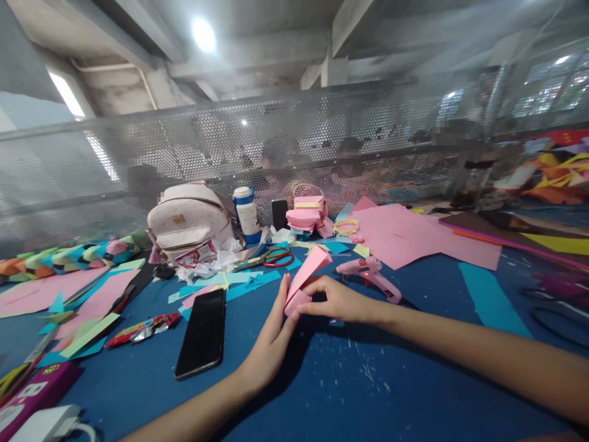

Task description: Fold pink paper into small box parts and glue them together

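A folded piece of pink paper [307, 273] is held between both hands above the blue table. My left hand [271, 334] grips its left and lower side, fingers closed against the fold. My right hand [338, 299] pinches its lower right edge between thumb and fingers. Just behind my right hand lies a pink glue gun [370, 274], its nozzle pointing left. A black smartphone [201, 334] rests to the left of my left hand. Scissors with red handles [278, 257] lie beyond the hands among blue paper strips [253, 285].
At the back stand a pale backpack [191, 215], a white and blue bottle [247, 215] and a small pink paper basket [307, 212]. Large pink sheets [400, 233] spread to the right. A purple box [39, 393] and a white charger [48, 423] sit at the near left. A perforated metal screen [207, 147] borders the table.
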Demonstrator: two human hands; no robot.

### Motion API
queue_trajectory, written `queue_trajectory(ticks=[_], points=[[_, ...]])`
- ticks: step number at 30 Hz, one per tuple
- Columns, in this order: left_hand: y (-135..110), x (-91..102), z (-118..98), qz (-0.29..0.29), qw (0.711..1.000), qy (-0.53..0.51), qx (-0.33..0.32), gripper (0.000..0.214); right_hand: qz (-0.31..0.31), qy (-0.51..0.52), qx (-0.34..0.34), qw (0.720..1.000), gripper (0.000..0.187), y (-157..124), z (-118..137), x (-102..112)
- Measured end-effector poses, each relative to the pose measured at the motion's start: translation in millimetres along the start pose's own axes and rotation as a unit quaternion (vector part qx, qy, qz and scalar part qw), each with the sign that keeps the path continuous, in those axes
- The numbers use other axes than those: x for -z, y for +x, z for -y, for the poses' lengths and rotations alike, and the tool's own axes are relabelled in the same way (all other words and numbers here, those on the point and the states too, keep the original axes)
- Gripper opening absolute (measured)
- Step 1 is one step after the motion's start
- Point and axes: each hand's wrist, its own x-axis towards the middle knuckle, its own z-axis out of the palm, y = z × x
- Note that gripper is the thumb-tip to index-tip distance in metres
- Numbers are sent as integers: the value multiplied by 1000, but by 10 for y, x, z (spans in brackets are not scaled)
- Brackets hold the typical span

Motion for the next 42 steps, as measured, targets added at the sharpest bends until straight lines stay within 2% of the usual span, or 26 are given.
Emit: queue_trajectory(ticks=[6,10,12,17,24,29,37,42], points=[[-5,-2,-5,0,1000,-5,-26,62,-2,87,-42,995,33,-27,-65,-44],[-9,-9,-24,-1,1000,-16,-27,61,-40,109,-61,991,34,-32,-76,-84],[-6,-7,-43,-5,1000,-23,-20,59,-50,96,-49,993,33,-24,-82,-91],[3,9,-52,-34,999,-29,-7,52,-12,77,-9,997,34,2,-58,-39],[-9,-2,-8,-47,998,-4,-35,49,-26,62,23,997,28,15,-12,-5],[-6,-1,22,-34,998,34,-51,52,-26,66,14,997,28,7,-3,-30],[17,45,57,4,977,168,-133,48,-39,81,17,996,38,-6,30,-57],[-1,49,48,4,969,198,-147,49,0,112,36,993,44,-30,112,-43]])
